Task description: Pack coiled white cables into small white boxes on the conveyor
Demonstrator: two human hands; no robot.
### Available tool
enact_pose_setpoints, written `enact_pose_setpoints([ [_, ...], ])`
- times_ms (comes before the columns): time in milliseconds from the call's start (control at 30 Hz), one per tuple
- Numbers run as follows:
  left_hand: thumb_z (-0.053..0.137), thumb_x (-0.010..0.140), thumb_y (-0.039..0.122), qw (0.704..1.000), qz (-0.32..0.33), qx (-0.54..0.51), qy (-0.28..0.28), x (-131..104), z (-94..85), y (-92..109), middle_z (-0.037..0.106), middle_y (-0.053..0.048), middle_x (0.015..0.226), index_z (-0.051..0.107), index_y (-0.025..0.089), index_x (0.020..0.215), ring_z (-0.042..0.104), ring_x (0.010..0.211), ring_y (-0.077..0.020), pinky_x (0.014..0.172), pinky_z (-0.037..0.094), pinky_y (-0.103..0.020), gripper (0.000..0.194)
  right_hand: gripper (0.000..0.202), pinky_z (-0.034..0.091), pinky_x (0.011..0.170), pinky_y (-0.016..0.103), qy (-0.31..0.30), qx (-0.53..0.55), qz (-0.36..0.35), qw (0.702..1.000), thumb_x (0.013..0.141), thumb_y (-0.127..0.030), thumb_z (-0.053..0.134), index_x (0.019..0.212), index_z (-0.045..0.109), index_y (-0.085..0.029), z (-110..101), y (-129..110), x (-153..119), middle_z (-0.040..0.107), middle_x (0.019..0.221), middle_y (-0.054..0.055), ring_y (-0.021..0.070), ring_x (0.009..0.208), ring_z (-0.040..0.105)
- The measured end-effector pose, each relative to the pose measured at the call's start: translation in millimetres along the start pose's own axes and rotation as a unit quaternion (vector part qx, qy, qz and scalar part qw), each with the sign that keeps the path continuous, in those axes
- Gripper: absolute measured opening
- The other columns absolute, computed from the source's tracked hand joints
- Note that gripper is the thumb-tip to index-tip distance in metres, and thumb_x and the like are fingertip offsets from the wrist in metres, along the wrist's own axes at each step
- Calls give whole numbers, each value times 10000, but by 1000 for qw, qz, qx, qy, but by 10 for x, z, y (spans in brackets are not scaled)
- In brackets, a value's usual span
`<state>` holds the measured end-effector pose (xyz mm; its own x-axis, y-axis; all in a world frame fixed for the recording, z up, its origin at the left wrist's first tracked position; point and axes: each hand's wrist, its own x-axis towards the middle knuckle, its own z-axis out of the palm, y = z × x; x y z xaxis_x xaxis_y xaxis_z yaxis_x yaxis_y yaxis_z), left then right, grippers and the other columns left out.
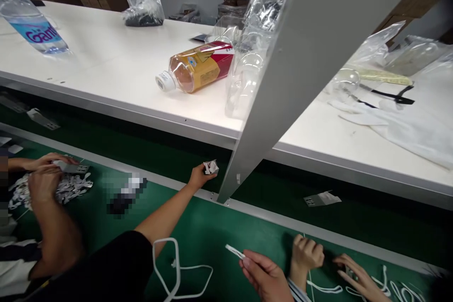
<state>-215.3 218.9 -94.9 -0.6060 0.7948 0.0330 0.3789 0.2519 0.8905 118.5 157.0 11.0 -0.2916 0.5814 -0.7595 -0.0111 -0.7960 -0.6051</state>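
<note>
My left hand (198, 177) reaches out at the end of a black sleeve, its fingers wrapped round a small white box (211, 167) over the dark gap below the shelf. Low in the view, my right hand (264, 273) pinches a thin folded white strap (234, 251) between thumb and fingers. Between my arms, a looped white cable (177, 266) hangs above the green work surface (208, 226).
A white shelf (116, 71) holds bottles and plastic bags; a grey post (269, 85) slants down from it. Other people's hands work at left (46, 174) and at right (307, 252). White straps (71, 191) are heaped at left.
</note>
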Motion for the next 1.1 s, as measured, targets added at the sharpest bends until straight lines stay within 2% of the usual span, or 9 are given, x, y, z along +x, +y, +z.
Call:
enact_pose_setpoints([
  [133, 886, 654, 345, 998, 34, 43, 29, -677, -543, 20, 768, -98, 1044, 705, 145, 1157, 736, 875, -251, 778, 601, -326, 571, 558, 578, 671, 213, -25, -65, -43, 997, 443, -521, 964, 832, 803, -154, 173, -81, -204, 762, 744, 85, 161, 696, 707],
  [267, 914, 606, 434, 993, 77, 71, 48, -1504, -989, 286, 785, -65, 990, 726, 194, 1152, 748, 801, -229, 777, 611, -317, 625, 454, 595, 691, 252, -97, -178, -125, 971, 629, -534, 879, 888, 808, -168, 354, -177, -496, 755, 803, 92, 188, 726, 697],
  [367, 899, 625, 502, 980, 168, 90, 61, -1977, -1176, 574, 789, -59, 981, 710, 219, 1188, 757, 789, -213, 757, 626, -304, 658, 312, 608, 647, 271, -110, -260, -252, 926, 741, -479, 805, 859, 805, -191, 523, -239, -851, 744, 853, 89, 207, 720, 704],
  [467, 826, 735, 514, 946, 289, 125, 84, -2285, -1271, 868, 772, -91, 1091, 637, 232, 1293, 769, 891, -233, 797, 642, -327, 653, 123, 578, 618, 223, -94, -325, -429, 837, 825, -362, 749, 828, 784, -244, 670, -234, -1245, 736, 882, 44, 183, 758, 703],
  [533, 779, 804, 476, 928, 334, 136, 92, -2428, -1296, 1051, 754, -104, 1149, 602, 226, 1327, 760, 968, -243, 838, 641, -334, 607, 50, 563, 678, 193, -97, -361, -536, 757, 875, -274, 710, 858, 758, -268, 724, -190, -1443, 732, 893, 7, 152, 805, 700],
  [633, 711, 877, 364, 908, 378, 147, 103, -2588, -1293, 1290, 765, -102, 1115, 605, 189, 1301, 752, 1005, -236, 861, 639, -324, 470, 101, 546, 783, 176, -122, -421, -632, 639, 919, -167, 656, 950, 715, -242, 741, -89, -1582, 730, 919, -2, 122, 844, 698],
  [733, 648, 912, 315, 890, 413, 163, 107, -2709, -1259, 1470, 781, -97, 1055, 624, 161, 1243, 756, 991, -229, 846, 644, -316, 366, 131, 534, 769, 173, -114, -467, -676, 559, 932, -127, 625, 999, 704, -207, 745, 11, -1624, 731, 915, 7, 115, 832, 696],
  [967, 640, 900, 282, 874, 444, 161, 114, -2840, -1162, 1646, 786, -99, 1025, 634, 152, 1196, 764, 961, -228, 813, 652, -310, 323, 258, 509, 633, 198, -5, -455, -720, 524, 995, -158, 496, 871, 722, -163, 786, 74, -1858, 720, 788, 18, 117, 670, 673],
  [1100, 644, 895, 291, 879, 440, 155, 100, -2852, -1174, 1673, 775, -116, 1070, 620, 154, 1218, 759, 980, -233, 811, 653, -319, 352, 202, 563, 740, 217, -3, -466, -720, 514, 970, -118, 529, 964, 728, -148, 628, 55, -1898, 737, 895, 62, 149, 799, 703],
])
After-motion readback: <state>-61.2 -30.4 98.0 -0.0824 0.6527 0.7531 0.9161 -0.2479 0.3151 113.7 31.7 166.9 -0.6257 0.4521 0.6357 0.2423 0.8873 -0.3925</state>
